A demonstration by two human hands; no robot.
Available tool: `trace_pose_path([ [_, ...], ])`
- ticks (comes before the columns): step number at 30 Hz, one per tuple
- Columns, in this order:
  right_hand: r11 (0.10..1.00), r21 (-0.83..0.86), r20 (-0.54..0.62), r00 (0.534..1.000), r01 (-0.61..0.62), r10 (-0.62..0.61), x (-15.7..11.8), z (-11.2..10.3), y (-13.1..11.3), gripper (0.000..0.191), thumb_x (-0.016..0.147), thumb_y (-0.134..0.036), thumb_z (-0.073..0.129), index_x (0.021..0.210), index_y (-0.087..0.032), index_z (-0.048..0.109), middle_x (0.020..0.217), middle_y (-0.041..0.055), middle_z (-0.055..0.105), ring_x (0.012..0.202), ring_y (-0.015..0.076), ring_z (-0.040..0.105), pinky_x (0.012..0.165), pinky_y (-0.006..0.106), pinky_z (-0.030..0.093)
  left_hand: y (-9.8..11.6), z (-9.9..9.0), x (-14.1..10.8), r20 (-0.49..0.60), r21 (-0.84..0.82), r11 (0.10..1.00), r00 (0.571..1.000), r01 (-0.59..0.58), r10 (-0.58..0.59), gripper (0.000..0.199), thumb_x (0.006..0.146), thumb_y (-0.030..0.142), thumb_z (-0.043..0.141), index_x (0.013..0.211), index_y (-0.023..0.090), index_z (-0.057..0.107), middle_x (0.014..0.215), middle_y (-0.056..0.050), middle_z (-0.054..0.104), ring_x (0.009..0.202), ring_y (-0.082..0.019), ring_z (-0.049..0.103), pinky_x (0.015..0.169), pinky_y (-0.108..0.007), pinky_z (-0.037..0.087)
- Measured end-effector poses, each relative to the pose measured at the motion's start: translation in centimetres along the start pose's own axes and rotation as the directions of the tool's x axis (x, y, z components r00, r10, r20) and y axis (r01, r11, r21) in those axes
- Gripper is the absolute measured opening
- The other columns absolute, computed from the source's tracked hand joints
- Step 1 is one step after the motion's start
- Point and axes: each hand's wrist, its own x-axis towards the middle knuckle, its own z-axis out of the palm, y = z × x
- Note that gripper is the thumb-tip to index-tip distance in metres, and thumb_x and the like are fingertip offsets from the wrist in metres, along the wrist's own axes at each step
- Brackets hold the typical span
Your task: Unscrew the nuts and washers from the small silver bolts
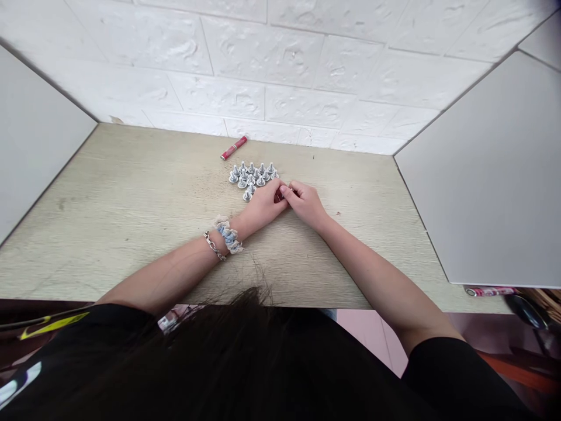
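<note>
Bolts point(250, 180) just beyond two meeting hands: left hand point(264, 202) and right hand point(307, 202) curl fingertips together, whatever they clamp hidden; shanks point up, probably for stability on broad bases; farther left, a red tube point(234, 148).

Work nook: tabletop point(144, 199) between panels point(486, 181)

bolts point(250, 180) — on table point(166, 181); tube point(234, 148) — behind bolts; wall point(302, 108) behind tube
</note>
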Motion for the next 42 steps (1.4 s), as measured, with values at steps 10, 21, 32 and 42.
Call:
trace_pose_path([
  [10, 0.998, -0.057, 0.013, 1.000, 0.029, -0.028, -0.06, -0.03, 0.02, 0.032, 0.083, -0.042, 0.045, 0.061, -0.020, 0.042, 0.059, -0.0027, 0.045, 0.060, 0.0115, 0.040, 0.059, 0.026, 0.030, 0.51, -0.20, -0.18, 0.020, 0.006, 1.000, 1.000, -0.011, 0.011, 0.011, 0.076, 0.021, 0.051, 0.087, 0.019, 0.052, 0.072, 0.001, 0.057, 0.066, -0.014, 0.053, 0.064, -0.028, 0.041],
  [21, 0.996, -0.077, -0.004, 0.999, 0.037, -0.037, 0.02, 0.02, 0.17, 0.033, 0.082, -0.041, 0.047, 0.059, -0.020, 0.037, 0.058, -0.0032, 0.042, 0.058, 0.0109, 0.037, 0.057, 0.026, 0.027, 0.35, -0.29, -0.10, 0.048, 0.020, 0.999, 0.999, -0.026, 0.025, 0.013, 0.076, 0.021, 0.052, 0.089, 0.019, 0.051, 0.076, 0.000, 0.059, 0.069, -0.015, 0.054, 0.066, -0.028, 0.041],
  [32, 0.996, -0.082, 0.007, 1.000, 0.031, -0.031, -0.09, -0.13, -0.14, 0.032, 0.082, -0.041, 0.045, 0.059, -0.020, 0.037, 0.058, -0.0025, 0.042, 0.059, 0.0114, 0.037, 0.058, 0.027, 0.027, 0.18, -0.12, -0.02, 0.050, 0.006, 0.999, 0.998, -0.035, 0.035, 0.013, 0.076, 0.020, 0.053, 0.089, 0.018, 0.052, 0.077, -0.001, 0.059, 0.070, -0.015, 0.054, 0.067, -0.028, 0.041],
  [42, 0.995, -0.088, 0.004, 0.999, 0.042, -0.042, -0.19, -0.27, -0.05, 0.033, 0.083, -0.041, 0.046, 0.059, -0.020, 0.036, 0.057, -0.0027, 0.040, 0.058, 0.0116, 0.036, 0.058, 0.028, 0.027, 0.42, 0.03, -0.06, 0.028, 0.012, 0.999, 0.999, -0.033, 0.032, 0.008, 0.078, 0.021, 0.052, 0.086, 0.018, 0.051, 0.080, -0.002, 0.059, 0.076, -0.016, 0.055, 0.071, -0.029, 0.041],
])
